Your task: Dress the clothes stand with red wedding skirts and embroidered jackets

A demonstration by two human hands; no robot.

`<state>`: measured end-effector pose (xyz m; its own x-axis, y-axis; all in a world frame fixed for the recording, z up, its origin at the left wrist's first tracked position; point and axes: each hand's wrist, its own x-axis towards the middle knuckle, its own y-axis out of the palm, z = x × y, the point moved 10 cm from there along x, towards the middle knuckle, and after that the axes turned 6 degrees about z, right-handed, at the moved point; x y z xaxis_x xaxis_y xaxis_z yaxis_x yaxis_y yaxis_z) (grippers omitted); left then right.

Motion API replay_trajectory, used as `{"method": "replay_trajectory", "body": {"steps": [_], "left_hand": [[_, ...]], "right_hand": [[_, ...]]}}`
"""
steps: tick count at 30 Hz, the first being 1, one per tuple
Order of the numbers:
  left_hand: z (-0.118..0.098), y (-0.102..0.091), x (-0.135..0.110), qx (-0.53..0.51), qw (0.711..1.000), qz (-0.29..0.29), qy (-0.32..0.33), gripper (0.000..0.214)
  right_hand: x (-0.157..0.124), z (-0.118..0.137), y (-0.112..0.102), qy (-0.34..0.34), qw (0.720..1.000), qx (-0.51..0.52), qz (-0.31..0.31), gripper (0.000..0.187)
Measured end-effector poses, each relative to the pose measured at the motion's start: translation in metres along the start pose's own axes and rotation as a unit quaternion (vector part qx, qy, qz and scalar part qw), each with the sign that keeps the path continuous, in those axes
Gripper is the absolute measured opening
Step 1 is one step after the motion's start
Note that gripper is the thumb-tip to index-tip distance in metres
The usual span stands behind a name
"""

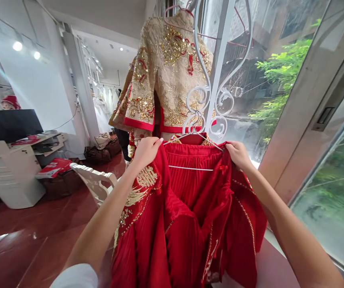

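A red pleated skirt with gold embroidery hangs in front of me, its waistband held wide at both ends. My left hand is closed on the left end of the waistband. At the other end, my right hand grips the red cloth beside a clip of the hanger. The thin metal hanger runs across the waist opening, and its hook is at the white scrolled metal stand. Behind hangs a gold beaded jacket with red trim.
A large window stands at the right, with a door frame beside it. To the left are a white chair, a desk with a black monitor, and brown bags on the red tiled floor.
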<state>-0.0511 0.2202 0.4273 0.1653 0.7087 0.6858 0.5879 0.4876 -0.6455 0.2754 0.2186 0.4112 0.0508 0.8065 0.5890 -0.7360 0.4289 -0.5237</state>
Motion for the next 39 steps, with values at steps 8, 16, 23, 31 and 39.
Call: {"method": "replay_trajectory", "body": {"steps": [8,16,23,31,39], "left_hand": [[0.015,0.001,-0.004,-0.024,0.999,-0.020,-0.036,0.043],[-0.056,0.010,-0.091,0.197,0.961,-0.181,-0.067,0.051],[-0.014,0.093,-0.220,0.067,0.968,-0.166,-0.174,0.044],[-0.044,0.069,-0.185,-0.215,0.967,-0.086,-0.109,0.021],[-0.031,0.114,-0.153,-0.161,0.976,0.008,-0.144,0.007]], "right_hand": [[-0.004,-0.016,0.000,0.068,0.997,0.037,0.003,0.020],[-0.091,0.036,0.045,-0.084,0.941,-0.303,-0.127,0.058],[-0.192,-0.070,0.051,0.125,0.979,-0.101,-0.126,0.040],[-0.193,0.034,0.075,-0.037,0.990,0.079,-0.108,0.036],[-0.156,-0.009,0.151,0.042,0.974,0.221,0.009,0.026]]}}
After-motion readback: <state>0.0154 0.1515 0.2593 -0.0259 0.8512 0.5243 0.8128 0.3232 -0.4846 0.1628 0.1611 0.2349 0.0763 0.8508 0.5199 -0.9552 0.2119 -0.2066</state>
